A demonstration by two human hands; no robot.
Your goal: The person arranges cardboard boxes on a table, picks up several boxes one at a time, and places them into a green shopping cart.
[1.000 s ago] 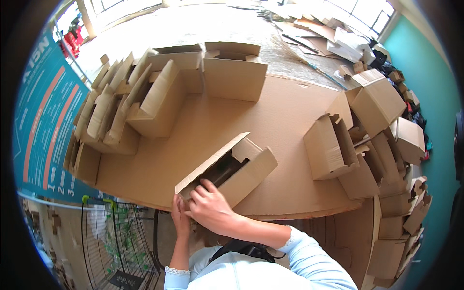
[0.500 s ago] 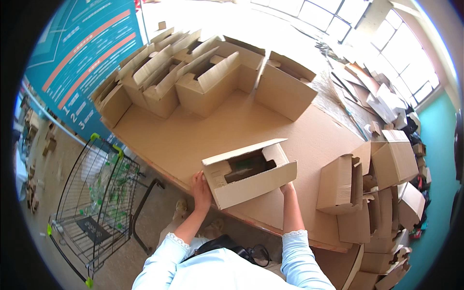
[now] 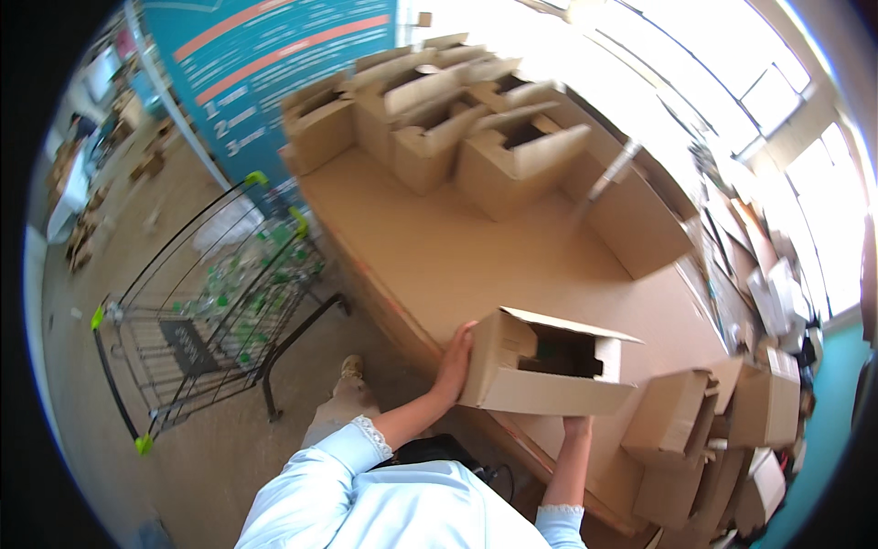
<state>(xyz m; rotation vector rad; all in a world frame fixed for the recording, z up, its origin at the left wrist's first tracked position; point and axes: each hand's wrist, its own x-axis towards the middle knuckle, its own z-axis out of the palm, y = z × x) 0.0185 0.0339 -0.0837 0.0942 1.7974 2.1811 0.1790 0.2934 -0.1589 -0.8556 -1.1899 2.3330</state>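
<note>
Head view: the left hand (image 3: 455, 364) lies flat against the left end of an open-topped brown cardboard box (image 3: 540, 371) at five o'clock on the cardboard-covered table (image 3: 430, 247), while the right hand (image 3: 576, 425) grips its lower front edge from beneath.

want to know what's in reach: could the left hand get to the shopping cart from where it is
Probably yes, with a step or a lean. The left hand lies flat on the cardboard box's end, and only bare floor lies between it and the shopping cart.
</note>
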